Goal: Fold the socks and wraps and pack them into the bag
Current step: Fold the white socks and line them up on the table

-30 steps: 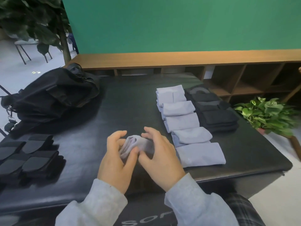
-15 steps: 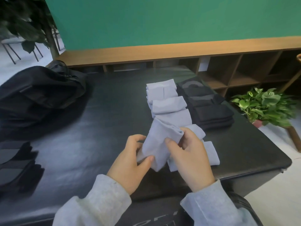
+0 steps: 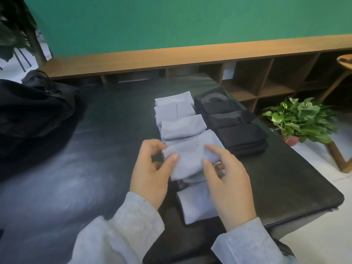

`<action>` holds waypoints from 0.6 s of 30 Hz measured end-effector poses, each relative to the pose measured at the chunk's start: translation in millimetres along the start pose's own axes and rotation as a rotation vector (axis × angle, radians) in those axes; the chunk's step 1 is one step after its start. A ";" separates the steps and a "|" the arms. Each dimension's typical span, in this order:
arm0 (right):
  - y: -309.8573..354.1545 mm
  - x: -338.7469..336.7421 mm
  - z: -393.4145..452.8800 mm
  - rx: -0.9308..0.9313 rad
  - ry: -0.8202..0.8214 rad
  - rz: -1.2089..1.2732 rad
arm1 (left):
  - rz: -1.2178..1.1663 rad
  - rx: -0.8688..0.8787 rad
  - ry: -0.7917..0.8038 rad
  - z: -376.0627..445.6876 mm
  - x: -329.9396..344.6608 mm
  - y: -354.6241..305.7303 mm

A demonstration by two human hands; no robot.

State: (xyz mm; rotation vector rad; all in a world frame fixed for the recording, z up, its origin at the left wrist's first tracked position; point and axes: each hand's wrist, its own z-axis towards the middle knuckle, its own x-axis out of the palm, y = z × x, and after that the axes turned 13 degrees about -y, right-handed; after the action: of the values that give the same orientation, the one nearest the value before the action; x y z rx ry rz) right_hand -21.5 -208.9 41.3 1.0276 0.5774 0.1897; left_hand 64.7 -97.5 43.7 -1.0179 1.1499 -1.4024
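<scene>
Bag (image 3: 36, 109) left of sock rows (image 3: 181, 121)

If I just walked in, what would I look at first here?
Right in the middle, the left hand and the right hand pinch a folded light blue sock above the dark table. Behind it runs a row of folded light blue socks, with a stack of black folded pieces to its right. A black bag slumps at the far left of the table, and a leafy green plant stands on the floor to the right.
</scene>
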 end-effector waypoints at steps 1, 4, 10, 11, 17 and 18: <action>-0.3 0.8 6.1 0.009 0.021 -0.034 | 0.038 0.030 -0.004 5.5 3.7 0.7; 0.0 1.1 26.0 -0.018 0.090 -0.159 | 0.199 0.117 0.010 20.8 13.9 6.6; -10.3 14.1 47.4 -0.054 0.186 -0.439 | 0.372 0.203 0.028 33.1 25.4 28.2; -13.1 16.5 47.2 -0.073 0.202 -0.501 | 0.411 0.221 0.040 33.7 25.3 32.2; -19.0 12.6 50.0 -0.125 0.196 -0.576 | 0.654 0.321 0.026 33.8 21.3 31.9; -18.2 7.3 50.3 -0.127 0.181 -0.553 | 0.631 0.318 0.016 30.5 18.3 28.3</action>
State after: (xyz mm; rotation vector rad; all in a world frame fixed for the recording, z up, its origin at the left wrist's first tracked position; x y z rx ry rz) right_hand 9.5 -253.1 42.5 0.7001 0.9794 -0.1699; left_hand 97.3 -120.5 21.8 -0.3653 1.0870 -1.0327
